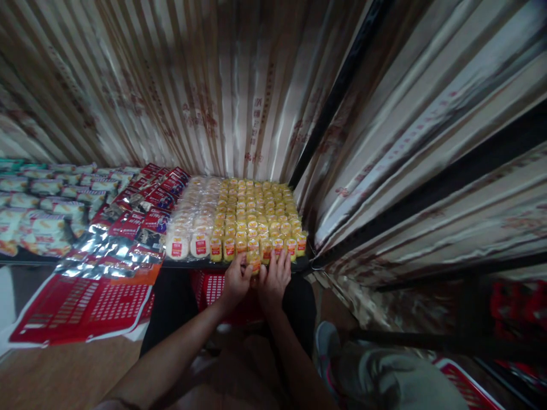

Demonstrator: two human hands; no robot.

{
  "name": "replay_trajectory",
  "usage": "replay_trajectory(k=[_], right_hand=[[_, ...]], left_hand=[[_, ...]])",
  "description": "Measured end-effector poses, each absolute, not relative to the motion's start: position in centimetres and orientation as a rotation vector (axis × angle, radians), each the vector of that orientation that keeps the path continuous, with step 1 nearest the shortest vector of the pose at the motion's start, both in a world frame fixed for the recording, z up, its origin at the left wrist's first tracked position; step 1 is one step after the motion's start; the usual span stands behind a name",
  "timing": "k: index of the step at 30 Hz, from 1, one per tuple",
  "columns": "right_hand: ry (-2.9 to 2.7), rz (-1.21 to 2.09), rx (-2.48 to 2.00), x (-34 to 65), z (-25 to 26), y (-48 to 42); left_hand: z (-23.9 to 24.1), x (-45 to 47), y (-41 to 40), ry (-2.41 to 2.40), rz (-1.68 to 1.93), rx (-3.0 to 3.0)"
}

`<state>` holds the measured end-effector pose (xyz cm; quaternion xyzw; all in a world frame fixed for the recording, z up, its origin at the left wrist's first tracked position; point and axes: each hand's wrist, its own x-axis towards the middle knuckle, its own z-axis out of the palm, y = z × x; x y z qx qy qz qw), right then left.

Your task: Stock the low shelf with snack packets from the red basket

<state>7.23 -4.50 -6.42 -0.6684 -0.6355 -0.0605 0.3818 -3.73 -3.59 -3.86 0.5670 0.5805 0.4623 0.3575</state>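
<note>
Rows of small yellow wrapped snack cakes [245, 208] with red labels stand packed together on a dark shelf. At their front edge one snack cake [253, 261] sits slightly forward of the row, between my hands. My left hand [236, 281] grips that cake from its left side with thumb and fingers. My right hand [276, 278] rests against the front packets to its right, fingers stretched out and thumb close to the same cake. Left of the yellow rows are round white wrapped cakes [199, 245] with red labels.
Red and silver packets [147, 219] overhang the shelf edge [183, 264] above a red basket [85, 302]. White bagged snacks [53, 219] fill the far left. Printed sheeting [239, 85] hangs behind. A dark pole [337, 91] slants at right; someone's shoe [327, 347] is below.
</note>
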Motion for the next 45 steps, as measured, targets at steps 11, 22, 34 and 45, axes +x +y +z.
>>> replay_trajectory(k=[11,22,34,45], right_hand=[[-1.498,-0.335,-1.878,9.5,-7.0,-0.9],[-1.492,-0.175,-1.804,9.3,-7.7,0.3],[-1.521,-0.178,-1.793,8.9,-8.1,1.0],[-1.532,-0.185,-1.78,9.5,-7.9,0.5]], left_hand=[[-4.5,-2.9,-3.0,1.525,1.128,1.722],[-4.2,-2.8,-2.1,1.575,1.085,1.736],[-4.2,-2.9,-1.6,1.585,1.056,1.681],[-5.1,-2.7,-2.1,1.584,1.121,1.772]])
